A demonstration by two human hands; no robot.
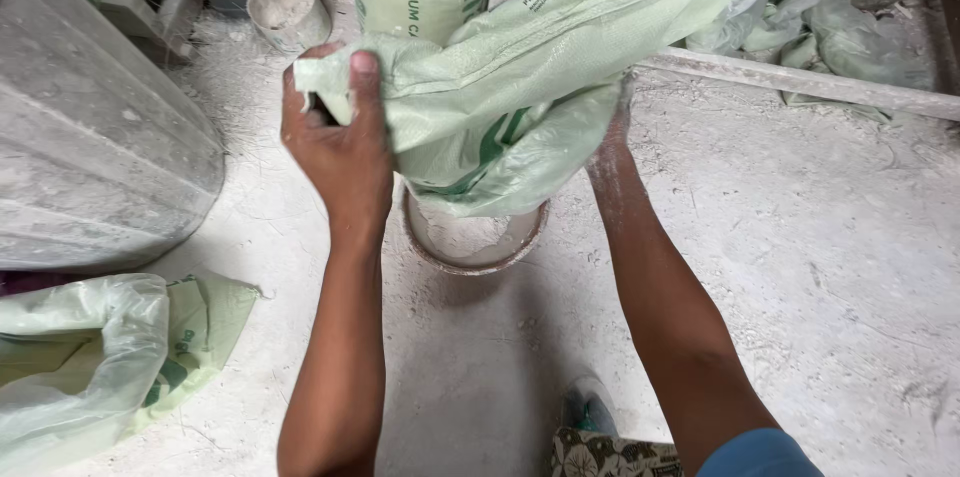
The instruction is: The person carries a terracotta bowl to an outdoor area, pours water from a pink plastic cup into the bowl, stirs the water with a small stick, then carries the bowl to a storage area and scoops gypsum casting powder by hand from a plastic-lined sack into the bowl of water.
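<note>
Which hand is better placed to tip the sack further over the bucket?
Probably left: the left hand visibly grips the green sack by its corner above the bucket. The right hand is mostly hidden behind it.

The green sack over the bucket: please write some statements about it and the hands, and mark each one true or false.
1. The left hand grips a corner of the green sack. True.
2. The sack lies flat on the floor. False: it is held up, tilted above the bucket.
3. The right hand is free and away from the sack. False: it is against the sack's side, partly hidden by it.
4. The bucket stands on the dusty floor between the two forearms. True.
5. Another pale green bag lies on the floor at the left. True.
6. The bucket is blue and clean. False: it is coated with white powder.
</note>
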